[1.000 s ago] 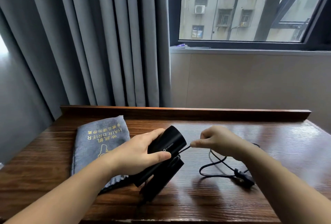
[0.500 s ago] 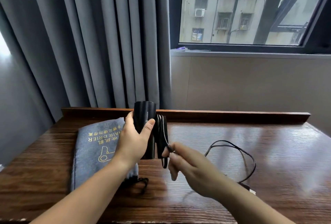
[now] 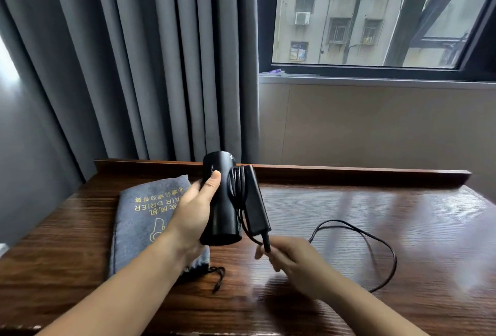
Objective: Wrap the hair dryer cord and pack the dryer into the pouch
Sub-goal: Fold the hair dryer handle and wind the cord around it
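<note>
The hair dryer (image 3: 221, 201) is plain glossy black, and its cord (image 3: 375, 239) is black too. The pouch (image 3: 142, 217) is grey with gold lettering and a gold dryer outline. The tabletop (image 3: 349, 214) is dark reddish-brown with streaky wood grain. The curtains (image 3: 150, 67) are plain grey

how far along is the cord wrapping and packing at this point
Partly done: a few turns of cord already sit around the folded handle of the hair dryer. In hand: the left hand holds the dryer upright while the right hand pinches the cord below the handle. Left: a long loose loop lies on the table, and the pouch lies flat, nothing packed.
</note>
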`<control>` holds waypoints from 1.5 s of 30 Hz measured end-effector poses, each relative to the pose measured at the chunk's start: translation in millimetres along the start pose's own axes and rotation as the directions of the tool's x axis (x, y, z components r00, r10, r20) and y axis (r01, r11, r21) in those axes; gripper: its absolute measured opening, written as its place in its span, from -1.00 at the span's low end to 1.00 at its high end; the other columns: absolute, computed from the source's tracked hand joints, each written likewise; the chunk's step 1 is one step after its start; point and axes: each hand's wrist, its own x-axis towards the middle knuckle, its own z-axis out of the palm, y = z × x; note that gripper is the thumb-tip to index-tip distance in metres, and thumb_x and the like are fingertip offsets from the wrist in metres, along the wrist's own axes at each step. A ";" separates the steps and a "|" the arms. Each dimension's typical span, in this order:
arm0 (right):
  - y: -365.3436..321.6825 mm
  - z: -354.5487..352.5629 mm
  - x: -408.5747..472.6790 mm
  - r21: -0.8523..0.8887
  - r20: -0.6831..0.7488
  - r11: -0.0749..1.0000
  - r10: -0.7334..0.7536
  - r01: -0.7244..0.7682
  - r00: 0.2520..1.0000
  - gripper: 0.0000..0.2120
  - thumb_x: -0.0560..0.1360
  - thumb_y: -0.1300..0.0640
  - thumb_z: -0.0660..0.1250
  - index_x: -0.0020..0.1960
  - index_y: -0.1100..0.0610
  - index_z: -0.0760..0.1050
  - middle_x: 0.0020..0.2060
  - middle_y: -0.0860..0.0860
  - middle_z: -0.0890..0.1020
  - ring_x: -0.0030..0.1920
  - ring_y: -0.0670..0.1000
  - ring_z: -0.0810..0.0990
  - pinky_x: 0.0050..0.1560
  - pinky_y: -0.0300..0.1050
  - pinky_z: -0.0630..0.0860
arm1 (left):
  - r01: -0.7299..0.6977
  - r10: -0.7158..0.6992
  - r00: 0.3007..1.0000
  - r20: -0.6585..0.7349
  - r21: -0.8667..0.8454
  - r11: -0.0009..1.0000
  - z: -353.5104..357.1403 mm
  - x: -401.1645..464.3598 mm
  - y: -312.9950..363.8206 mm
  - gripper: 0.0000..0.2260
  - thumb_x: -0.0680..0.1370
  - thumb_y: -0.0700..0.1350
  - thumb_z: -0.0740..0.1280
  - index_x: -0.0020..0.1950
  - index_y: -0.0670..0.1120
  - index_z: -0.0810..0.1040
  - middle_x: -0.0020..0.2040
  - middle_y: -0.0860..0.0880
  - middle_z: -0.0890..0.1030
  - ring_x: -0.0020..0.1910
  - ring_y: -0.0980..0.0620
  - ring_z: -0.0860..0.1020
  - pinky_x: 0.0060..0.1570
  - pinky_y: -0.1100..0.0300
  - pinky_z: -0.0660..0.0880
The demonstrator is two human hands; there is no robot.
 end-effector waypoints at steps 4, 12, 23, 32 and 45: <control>18.2 -24.0 11.8 -0.058 -0.073 0.997 0.048 -0.052 0.996 -0.74 0.51 -0.16 0.33 -0.30 -0.09 0.57 -0.49 -0.08 0.44 -0.42 -0.16 0.37 -0.32 -0.16 0.30 | 0.002 -0.040 0.984 0.174 0.212 0.977 -7.5 -4.5 6.2 -0.64 0.54 0.10 0.30 0.20 -0.11 0.59 0.09 -0.22 0.69 0.01 -0.14 0.67 -0.05 0.02 0.60; 26.1 -64.0 33.5 -0.377 -0.016 0.926 0.020 -0.024 1.000 -0.46 0.21 -0.48 0.30 -0.40 0.01 0.35 -0.50 -0.06 0.40 -0.44 -0.08 0.29 -0.38 -0.11 0.22 | -0.300 -0.091 0.880 0.466 0.695 0.653 -10.0 -8.4 3.7 -0.67 0.57 0.08 0.36 0.32 0.12 0.49 0.18 0.12 0.65 0.19 0.19 0.58 0.25 0.17 0.47; 28.9 -84.4 34.6 -0.614 -0.164 0.778 0.042 -0.135 0.986 -0.27 0.15 -0.64 0.10 -0.40 0.08 0.36 -0.50 -0.02 0.46 -0.38 0.02 0.42 -0.40 -0.09 0.29 | -0.427 -0.110 0.885 0.452 0.883 0.194 -8.0 -6.8 13.8 -0.59 0.47 0.28 0.33 0.25 0.19 0.39 0.05 0.16 0.56 0.01 0.16 0.56 0.09 0.08 0.53; -25.2 -79.8 38.3 -0.558 -0.515 0.797 -0.115 -0.230 0.849 -0.47 0.40 -0.42 0.26 -0.35 0.06 0.43 -0.47 -0.10 0.43 -0.34 0.02 0.42 -0.35 -0.10 0.30 | -0.287 0.158 0.947 0.281 0.958 0.014 11.9 -9.3 7.7 -0.37 0.50 0.34 0.22 0.46 0.10 0.12 0.22 0.03 0.45 0.19 -0.11 0.51 0.11 -0.06 0.51; -74.2 -10.7 4.9 -0.062 -0.177 0.990 -0.139 0.130 0.974 -0.84 0.63 0.11 0.09 0.10 -0.07 0.40 -0.28 -0.05 0.61 -0.29 -0.09 0.52 -0.23 -0.11 0.45 | -0.210 0.415 0.894 -0.167 0.664 0.718 10.8 5.3 -0.7 -0.58 0.55 0.16 0.31 0.32 0.00 0.39 0.09 0.04 0.57 0.07 0.01 0.51 0.06 0.14 0.40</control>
